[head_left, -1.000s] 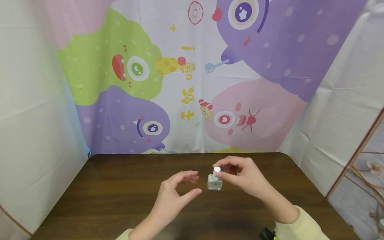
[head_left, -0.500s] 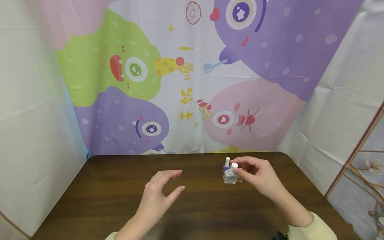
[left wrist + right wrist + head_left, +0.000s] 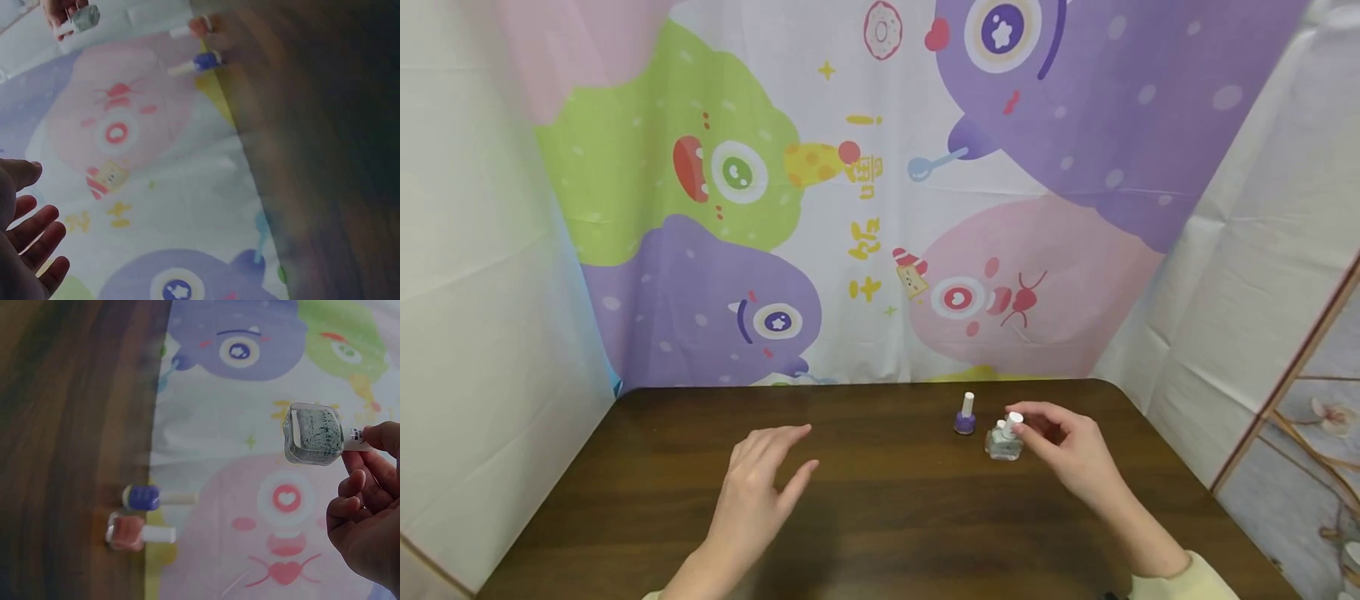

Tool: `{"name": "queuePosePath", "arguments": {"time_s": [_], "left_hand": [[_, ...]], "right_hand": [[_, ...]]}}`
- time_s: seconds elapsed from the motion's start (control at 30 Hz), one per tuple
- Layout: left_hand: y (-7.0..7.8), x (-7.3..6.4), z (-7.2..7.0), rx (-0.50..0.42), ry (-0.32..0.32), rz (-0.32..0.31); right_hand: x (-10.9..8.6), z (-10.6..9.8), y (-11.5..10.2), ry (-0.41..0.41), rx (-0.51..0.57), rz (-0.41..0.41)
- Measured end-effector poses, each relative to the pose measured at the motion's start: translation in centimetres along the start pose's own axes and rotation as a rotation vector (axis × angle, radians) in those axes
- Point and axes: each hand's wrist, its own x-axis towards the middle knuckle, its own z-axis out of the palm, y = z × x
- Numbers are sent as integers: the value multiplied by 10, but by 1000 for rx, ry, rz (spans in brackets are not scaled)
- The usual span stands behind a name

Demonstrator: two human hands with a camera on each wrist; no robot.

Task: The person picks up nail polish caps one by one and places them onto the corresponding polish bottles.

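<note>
My right hand (image 3: pixel 1075 454) pinches the white cap of a nail polish bottle (image 3: pixel 1004 447) between thumb and fingers. This bottle (image 3: pixel 317 434) is clear glass with dark speckles in pale polish, and it is held in the air above the table. A purple nail polish bottle (image 3: pixel 965 423) with a white cap stands upright to its left on the table. Beside the purple one, a reddish-pink nail polish bottle (image 3: pixel 128 532) shows in the right wrist view; in the head view the speckled bottle mostly hides it. My left hand (image 3: pixel 751 479) hovers at the left, fingers apart, holding nothing.
The dark brown wooden table (image 3: pixel 880 533) ends at a curtain (image 3: pixel 865 333) printed with cartoon monsters. White cloth (image 3: pixel 490 292) hangs along the left side, and more cloth hangs on the right.
My right hand has moved rightward with the speckled bottle, uncovering the purple bottle. My left hand has drawn away to the left.
</note>
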Motion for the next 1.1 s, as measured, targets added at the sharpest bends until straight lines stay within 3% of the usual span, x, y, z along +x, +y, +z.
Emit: {"name": "queuePosePath", "arguments": {"time_s": [0.2, 0.43, 0.57, 0.87, 1.1], "left_hand": [[-13, -11, 1, 67, -70, -16], [-26, -26, 5, 150, -193, -40], [-29, -34, 7, 203, -286, -49], [-28, -45, 7, 286, -457, -132], [-28, -47, 6, 278, -472, -157]], "right_hand": [[-5, 4, 7, 0, -50, 9], [-9, 19, 56, -3, -52, 59], [-12, 25, 71, -10, -52, 90], [-13, 35, 93, -41, -89, 169], [-12, 42, 109, -49, -119, 193]]}}
